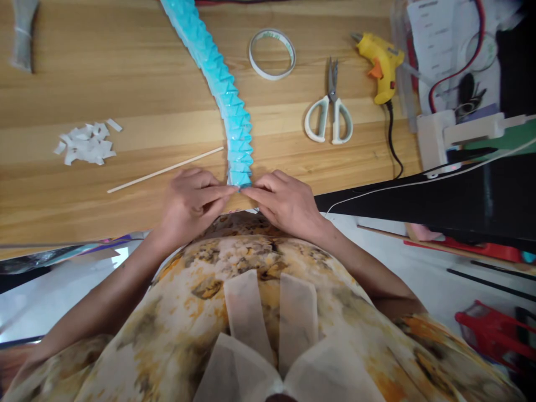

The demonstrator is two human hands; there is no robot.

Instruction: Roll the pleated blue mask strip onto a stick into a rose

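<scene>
A long strip of folded blue paper (228,100) curves across the wooden table (125,84) from the far edge down to the near edge. My left hand (190,201) and my right hand (285,201) meet at its near end, each with fingers pinched together on the last folds. A thin wooden stick (165,169) lies just left of the strip, close to my left hand.
White paper scraps (86,144) lie at the left. A roll of double-sided tape (272,53), white-handled scissors (329,114) and a yellow glue gun (380,66) with a black cord sit at the right. Cluttered boxes and cables stand at the far right.
</scene>
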